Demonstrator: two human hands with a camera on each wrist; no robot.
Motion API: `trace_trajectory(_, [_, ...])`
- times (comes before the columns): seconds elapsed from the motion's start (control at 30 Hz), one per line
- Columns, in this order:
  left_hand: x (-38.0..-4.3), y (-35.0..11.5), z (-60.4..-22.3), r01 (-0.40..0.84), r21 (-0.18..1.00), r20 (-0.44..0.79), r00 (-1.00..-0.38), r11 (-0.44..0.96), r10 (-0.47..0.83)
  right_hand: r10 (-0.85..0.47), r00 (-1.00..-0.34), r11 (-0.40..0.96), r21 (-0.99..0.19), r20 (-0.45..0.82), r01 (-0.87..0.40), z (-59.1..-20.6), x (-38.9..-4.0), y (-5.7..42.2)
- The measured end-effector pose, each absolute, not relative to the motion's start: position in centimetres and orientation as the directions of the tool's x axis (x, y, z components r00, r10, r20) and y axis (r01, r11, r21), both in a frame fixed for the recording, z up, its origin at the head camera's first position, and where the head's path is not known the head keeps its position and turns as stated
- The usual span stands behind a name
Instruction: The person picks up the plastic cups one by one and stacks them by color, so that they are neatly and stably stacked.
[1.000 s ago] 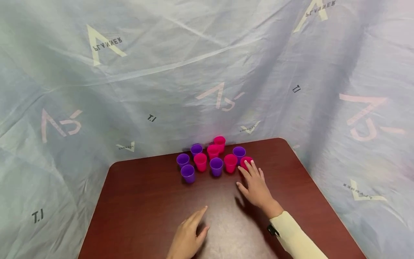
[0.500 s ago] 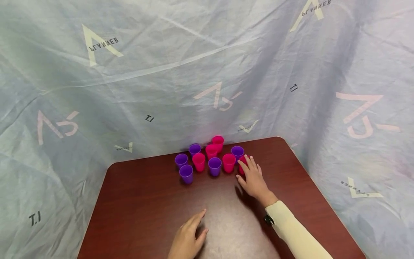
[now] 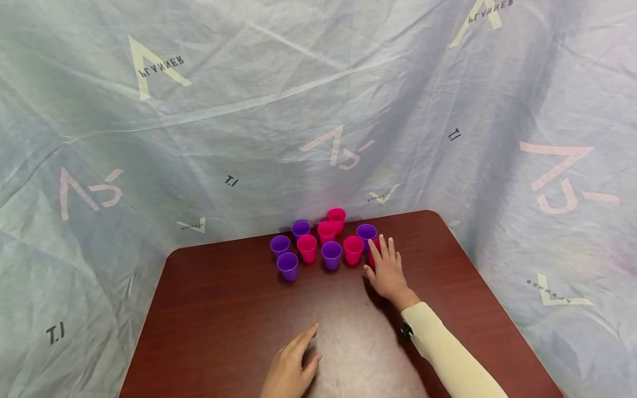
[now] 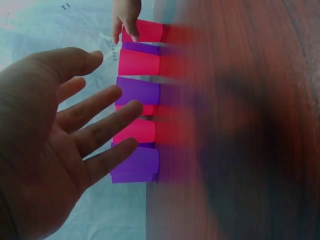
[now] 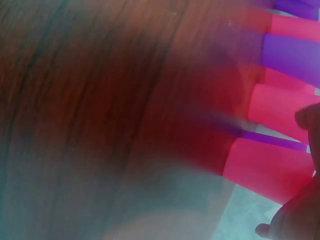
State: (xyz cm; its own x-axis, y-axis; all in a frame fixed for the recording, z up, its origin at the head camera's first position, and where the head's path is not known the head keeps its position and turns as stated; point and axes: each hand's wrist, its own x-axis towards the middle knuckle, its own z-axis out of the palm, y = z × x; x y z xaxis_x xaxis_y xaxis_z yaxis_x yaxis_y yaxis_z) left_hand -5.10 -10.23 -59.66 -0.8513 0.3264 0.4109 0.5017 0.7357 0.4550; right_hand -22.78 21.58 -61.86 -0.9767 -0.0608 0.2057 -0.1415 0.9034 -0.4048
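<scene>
My right hand (image 3: 390,276) is over the pink cup (image 3: 372,260) at the right end of the cup group, its fingers spread and mostly straight, hiding much of that cup. In the right wrist view this pink cup (image 5: 267,167) stands upright on the table with the thumb and fingers right at its rim. A purple cup (image 3: 366,232) is just behind it, and another pink cup (image 3: 353,251) to its left. My left hand (image 3: 288,367) is over the near part of the table, fingers extended and holding nothing; the left wrist view shows its palm and spread fingers.
More upright cups stand to the left: purple ones (image 3: 287,268) and pink ones (image 3: 307,250), several in all, close together near the back edge of the brown table (image 3: 209,320). A grey printed curtain (image 3: 269,149) hangs behind and at both sides.
My right hand has shifted slightly forward and left, its fingers straighter and covering more of the end pink cup, which sits a little further left. The left hand has barely moved.
</scene>
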Motion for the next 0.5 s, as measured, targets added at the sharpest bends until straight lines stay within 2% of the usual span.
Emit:
trace_trajectory(0.2, [-5.44,-10.25,-59.74,0.508,0.453,0.416,-0.847,0.733,0.33,-0.058,-0.969,0.917,-0.371,0.241,-0.147,-61.86,-23.3,21.56])
trace_trajectory(0.5, [-5.34,-10.57,-60.14,0.516,0.447,0.395,-0.847,0.731,0.356,-0.061,-0.968,0.893,-0.42,0.244,-0.163,-62.32,-23.24,22.07])
